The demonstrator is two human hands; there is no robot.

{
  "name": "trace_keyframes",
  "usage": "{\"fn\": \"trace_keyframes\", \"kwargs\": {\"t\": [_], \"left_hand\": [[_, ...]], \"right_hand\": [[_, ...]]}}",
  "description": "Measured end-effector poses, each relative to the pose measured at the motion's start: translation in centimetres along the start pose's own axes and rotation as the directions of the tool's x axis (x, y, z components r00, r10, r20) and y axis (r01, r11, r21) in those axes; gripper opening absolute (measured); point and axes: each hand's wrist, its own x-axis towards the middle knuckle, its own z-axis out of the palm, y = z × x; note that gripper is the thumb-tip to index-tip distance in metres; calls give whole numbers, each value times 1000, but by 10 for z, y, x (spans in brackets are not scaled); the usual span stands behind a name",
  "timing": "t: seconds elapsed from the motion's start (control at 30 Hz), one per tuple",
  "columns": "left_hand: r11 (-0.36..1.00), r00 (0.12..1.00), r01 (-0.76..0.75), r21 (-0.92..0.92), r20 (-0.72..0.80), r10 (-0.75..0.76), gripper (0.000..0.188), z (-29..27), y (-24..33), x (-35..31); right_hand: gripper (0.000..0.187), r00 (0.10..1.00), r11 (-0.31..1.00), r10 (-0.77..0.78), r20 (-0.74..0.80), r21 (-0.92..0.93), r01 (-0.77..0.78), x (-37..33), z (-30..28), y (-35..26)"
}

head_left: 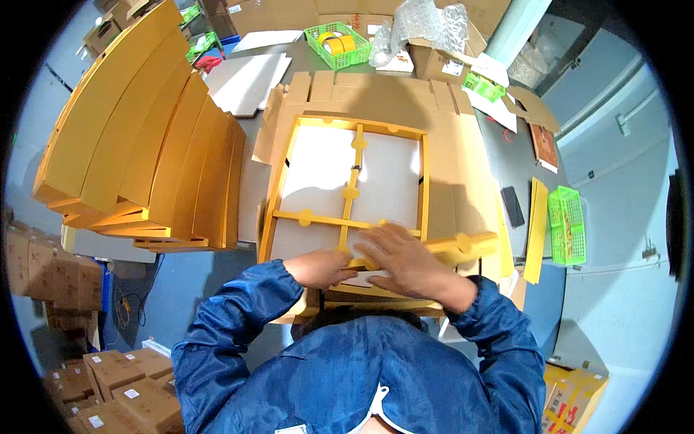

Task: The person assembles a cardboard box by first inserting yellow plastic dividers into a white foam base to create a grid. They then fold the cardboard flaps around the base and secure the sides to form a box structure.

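A shallow yellow frame (pixel 425 170) with a white base panel (pixel 318 170) lies in front of me on flattened cardboard. Narrow yellow divider strips (pixel 347 206) with round tabs cross inside it. At the near end of the lengthwise strip, my left hand (pixel 318 268) closes its fingers round that strip; some fingertips are hidden. Just beside it, my right hand (pixel 408 264) reaches over the frame's near part, palm down, fingers spread. Another yellow strip with a round tab (pixel 464 243) sticks out past the right side, next to my right hand; its inner end is hidden.
Large yellow frames (pixel 144 145) stand stacked at the left. Yellow tape rolls sit in a green basket (pixel 311 36) at the back, near bubble wrap (pixel 426 29). On the right lie a phone (pixel 512 207), a yellow board (pixel 536 231) and another green basket (pixel 567 224).
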Motion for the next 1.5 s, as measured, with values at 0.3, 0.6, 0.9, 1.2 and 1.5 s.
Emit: {"fn": "trace_keyframes", "kwargs": {"t": [0.3,0.6,0.9,1.2,1.5], "left_hand": [[942,877,-126,311,-409,253,26,-42,-29,-1],[695,144,690,-202,-903,-405,38,-48,-186,59],[742,286,603,-294,-788,-545,25,-50,-184,61],[771,232,607,-193,-885,-404,36,-46,-187,57],[874,748,31,485,-592,301,22,-104,-127,139]], "right_hand": [[21,994,996,-59,87,-56,64,62,36,48],[14,992,935,62,110,-354,-19,186,87,162],[26,956,969,79,283,-247,-7,237,146,166],[42,972,991,-98,-214,-106,77,214,99,172],[40,867,922,387,315,-139,-361,115,44,194]]}}
